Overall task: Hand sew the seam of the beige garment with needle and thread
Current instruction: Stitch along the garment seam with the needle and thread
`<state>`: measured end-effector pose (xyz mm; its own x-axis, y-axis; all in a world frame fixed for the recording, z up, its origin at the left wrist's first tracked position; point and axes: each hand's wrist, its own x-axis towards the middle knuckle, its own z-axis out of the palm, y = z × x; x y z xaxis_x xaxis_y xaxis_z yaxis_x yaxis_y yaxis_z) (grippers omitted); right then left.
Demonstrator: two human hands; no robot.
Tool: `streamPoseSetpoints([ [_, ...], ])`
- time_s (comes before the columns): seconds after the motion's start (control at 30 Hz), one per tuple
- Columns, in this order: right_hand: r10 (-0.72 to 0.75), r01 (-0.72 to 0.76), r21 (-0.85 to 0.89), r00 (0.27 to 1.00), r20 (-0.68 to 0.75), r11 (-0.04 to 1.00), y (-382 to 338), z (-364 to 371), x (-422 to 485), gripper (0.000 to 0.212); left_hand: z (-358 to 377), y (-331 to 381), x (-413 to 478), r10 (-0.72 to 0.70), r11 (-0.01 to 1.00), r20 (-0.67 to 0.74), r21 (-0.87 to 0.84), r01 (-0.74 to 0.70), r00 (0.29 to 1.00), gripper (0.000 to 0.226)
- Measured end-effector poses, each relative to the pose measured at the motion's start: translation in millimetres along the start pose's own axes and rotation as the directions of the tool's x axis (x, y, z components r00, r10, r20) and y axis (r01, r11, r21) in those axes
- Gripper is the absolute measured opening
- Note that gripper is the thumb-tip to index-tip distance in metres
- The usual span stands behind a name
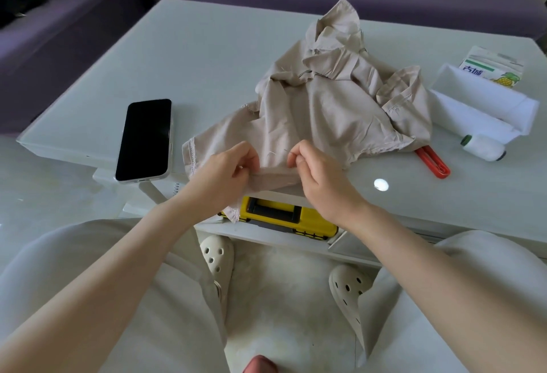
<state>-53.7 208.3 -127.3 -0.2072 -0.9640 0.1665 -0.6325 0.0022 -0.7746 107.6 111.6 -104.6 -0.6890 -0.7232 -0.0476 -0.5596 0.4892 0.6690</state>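
The beige garment point(331, 100) lies crumpled on the white table point(183, 56), its near edge hanging over the front. My left hand point(228, 171) pinches the folded seam at that near edge. My right hand point(316, 177) is just right of it, its thumb and forefinger pinching a thin needle point(290, 152) at the cloth. The thread is too fine to make out. A white thread spool point(484, 147) lies on the table at the right.
A black phone point(145, 139) lies at the left front of the table. Red-handled scissors point(433, 162) poke out from under the garment. White folded cloth point(485, 106) and a printed packet point(491, 66) sit at the right. A yellow case point(284, 216) rests on the shelf below.
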Motion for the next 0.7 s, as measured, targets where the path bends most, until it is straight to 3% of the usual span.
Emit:
streamPoseSetpoints([
  [0.13,0.013,0.0,-0.15,0.996,0.092,0.989,6.4,3.0,2.4,0.022,-1.3,1.6,0.1,0.032,0.999,0.051,-0.015,-0.031,0.998,0.037],
  [0.27,-0.009,0.034,-0.155,0.987,0.159,0.987,6.5,1.4,3.0,0.018,-3.6,0.5,-4.3,0.089,0.995,0.046,0.031,-0.091,0.995,0.036],
  [0.47,-0.047,0.093,-0.212,0.975,0.216,0.973,9.9,-1.3,0.4,0.016,-9.2,-3.7,-5.0,0.003,0.999,0.022,-0.039,-0.003,1.0,0.039],
  [0.53,-0.023,0.063,-0.2,0.981,0.193,0.978,12.5,-3.2,0.6,0.014,-8.8,-5.5,-4.5,-0.008,0.999,-0.029,-0.038,0.007,1.0,0.039],
  [0.63,0.022,0.012,-0.184,0.983,0.181,0.983,14.4,-6.7,1.2,0.02,-8.5,-5.5,-5.8,0.013,1.0,-0.242,-0.02,-0.018,0.97,0.033],
  [0.7,0.047,-0.019,-0.181,0.987,0.154,0.983,14.8,-8.9,1.0,0.026,-6.2,-4.4,-9.0,0.06,0.998,-0.255,-0.006,-0.064,0.965,0.018],
])
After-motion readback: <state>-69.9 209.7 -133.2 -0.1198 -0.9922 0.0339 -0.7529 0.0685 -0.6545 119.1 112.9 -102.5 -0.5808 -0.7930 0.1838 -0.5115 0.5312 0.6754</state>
